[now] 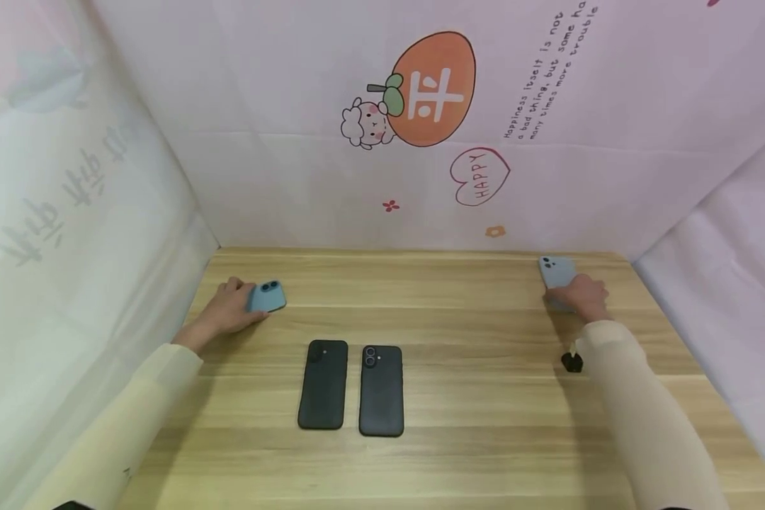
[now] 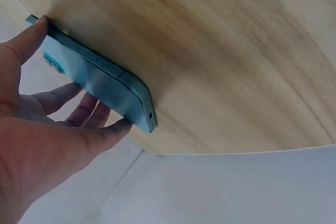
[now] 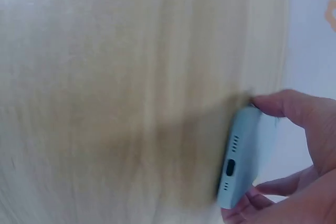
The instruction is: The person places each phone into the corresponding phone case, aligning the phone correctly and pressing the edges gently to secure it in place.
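At the table's left side my left hand [image 1: 231,306] holds a teal phone [image 1: 269,296] by its edges, camera side up. In the left wrist view the thumb is on one long edge of the teal phone [image 2: 100,80] and the fingers are on the other. Near the back right, my right hand [image 1: 581,294] grips a pale blue phone [image 1: 557,273] across its sides, its rear cameras facing up. The right wrist view shows the bottom end of the pale blue phone [image 3: 242,153] with its charging port, between thumb and fingers. Each hand covers part of its phone.
Two black phones, the left one [image 1: 323,384] and the right one [image 1: 381,391], lie side by side, backs up, on the wooden table [image 1: 472,397]. A small black object [image 1: 571,362] shows beside the right sleeve. Printed white cloth [image 1: 293,177] encloses the back and sides.
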The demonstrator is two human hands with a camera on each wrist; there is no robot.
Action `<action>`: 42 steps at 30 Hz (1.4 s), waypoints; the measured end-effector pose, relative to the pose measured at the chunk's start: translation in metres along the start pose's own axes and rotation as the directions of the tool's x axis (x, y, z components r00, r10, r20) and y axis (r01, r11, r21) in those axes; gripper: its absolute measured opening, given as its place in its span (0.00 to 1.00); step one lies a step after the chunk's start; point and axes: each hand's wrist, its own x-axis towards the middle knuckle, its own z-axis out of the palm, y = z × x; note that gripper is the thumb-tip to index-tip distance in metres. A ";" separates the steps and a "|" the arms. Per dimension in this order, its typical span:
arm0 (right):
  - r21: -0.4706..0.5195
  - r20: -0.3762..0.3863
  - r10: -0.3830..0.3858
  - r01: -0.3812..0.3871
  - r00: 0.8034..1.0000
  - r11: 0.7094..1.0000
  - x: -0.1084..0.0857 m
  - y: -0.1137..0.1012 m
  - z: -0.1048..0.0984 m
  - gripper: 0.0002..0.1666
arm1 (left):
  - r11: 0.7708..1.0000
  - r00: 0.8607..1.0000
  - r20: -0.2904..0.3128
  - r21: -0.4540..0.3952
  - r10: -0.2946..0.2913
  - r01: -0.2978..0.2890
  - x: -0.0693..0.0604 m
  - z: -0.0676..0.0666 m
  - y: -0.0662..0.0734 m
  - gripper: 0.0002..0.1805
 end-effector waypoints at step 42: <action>0.400 0.064 -0.238 0.193 0.969 0.896 -0.054 -0.040 -0.019 0.37 | 0.591 0.968 0.145 -0.770 -0.205 0.241 -0.040 -0.024 0.036 0.32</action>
